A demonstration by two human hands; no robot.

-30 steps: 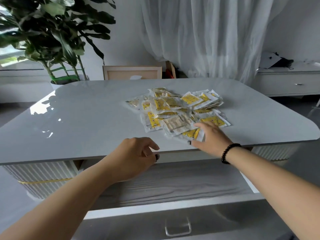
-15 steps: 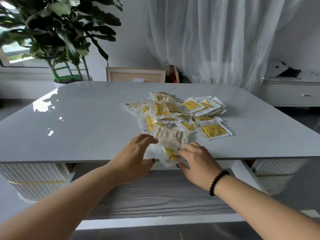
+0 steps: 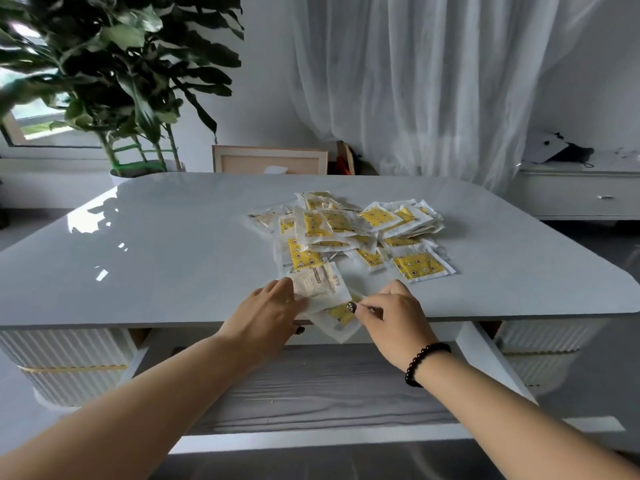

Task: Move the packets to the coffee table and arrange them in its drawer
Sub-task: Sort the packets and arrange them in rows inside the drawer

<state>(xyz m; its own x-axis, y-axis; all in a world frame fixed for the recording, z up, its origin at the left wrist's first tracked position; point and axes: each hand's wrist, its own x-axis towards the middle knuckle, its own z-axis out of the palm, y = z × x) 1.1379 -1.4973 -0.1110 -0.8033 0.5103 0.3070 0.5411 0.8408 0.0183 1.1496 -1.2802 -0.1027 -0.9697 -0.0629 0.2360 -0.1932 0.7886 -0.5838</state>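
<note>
While the heap of packets [image 3: 353, 233] sits on the coffee table [image 3: 173, 258] right of centre, a small bunch [image 3: 329, 303] is at the near edge, overhanging the open drawer [image 3: 311, 393]; so the carrying looks done and the arranging barely begun (no packet shows in the drawer yet). Left hand [image 3: 270, 313] curls round the bunch's left side, fingers on top; right hand [image 3: 391, 317] pinches its right edge between thumb and fingertip. Packets are flat, square, crinkly translucent sachets, most with yellow printed faces, one pale and papery on top of the bunch; they look slippery, likely to fan apart. Tabletop is glossy grey, rounded at the corners; the drawer floor shows grey wood grain, white-walled; ribbed white panels flank it.
</note>
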